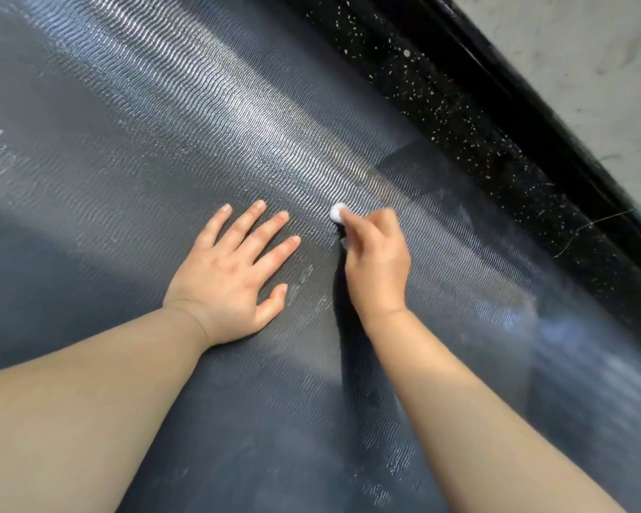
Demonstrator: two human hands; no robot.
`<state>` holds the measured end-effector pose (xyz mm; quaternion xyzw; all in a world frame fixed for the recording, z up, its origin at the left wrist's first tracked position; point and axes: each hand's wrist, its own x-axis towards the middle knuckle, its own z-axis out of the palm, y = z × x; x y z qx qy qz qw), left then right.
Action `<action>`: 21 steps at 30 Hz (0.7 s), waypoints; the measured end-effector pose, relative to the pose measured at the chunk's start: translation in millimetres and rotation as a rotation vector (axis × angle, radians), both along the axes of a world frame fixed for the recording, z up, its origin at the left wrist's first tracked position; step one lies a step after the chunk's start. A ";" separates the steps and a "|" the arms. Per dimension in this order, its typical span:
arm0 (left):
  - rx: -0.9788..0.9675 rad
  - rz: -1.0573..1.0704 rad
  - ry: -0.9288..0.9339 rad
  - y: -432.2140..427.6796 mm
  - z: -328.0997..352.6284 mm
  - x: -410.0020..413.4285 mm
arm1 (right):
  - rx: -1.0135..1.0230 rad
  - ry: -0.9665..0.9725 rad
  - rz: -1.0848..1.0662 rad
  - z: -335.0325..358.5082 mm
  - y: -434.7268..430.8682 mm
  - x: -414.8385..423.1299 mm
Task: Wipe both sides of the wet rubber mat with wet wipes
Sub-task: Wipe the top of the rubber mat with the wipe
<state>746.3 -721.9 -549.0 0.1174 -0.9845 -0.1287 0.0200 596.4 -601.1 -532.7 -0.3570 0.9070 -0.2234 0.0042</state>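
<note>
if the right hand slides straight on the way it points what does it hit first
Likely nothing: the right hand, gripping a balled wet wipe, points up-left along the ribbed rubber mat, which looks free to the picture's edge.

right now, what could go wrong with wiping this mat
The wipe is a small wad in the right hand, so it covers little of the ribbed mat and may leave streaks. The left hand rests flat on the shiny surface and might slip or smear it.
</note>
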 end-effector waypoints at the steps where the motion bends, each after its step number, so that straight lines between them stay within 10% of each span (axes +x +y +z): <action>1: 0.000 0.002 -0.003 -0.1 0.0 0.2 | -0.008 -0.025 0.081 1.7 9.0 19.0; 6: -0.011 -0.003 -0.008 -0.4 -0.8 0.5 | 0.098 0.004 0.225 9.3 10.6 -14.7; 12: -0.022 -0.004 0.001 -0.6 -2.5 0.9 | 0.092 0.036 -0.360 7.6 -35.7 -133.4; 21: -0.004 0.002 -0.027 -0.9 1.3 -0.1 | 0.012 0.010 0.167 0.4 -9.9 5.5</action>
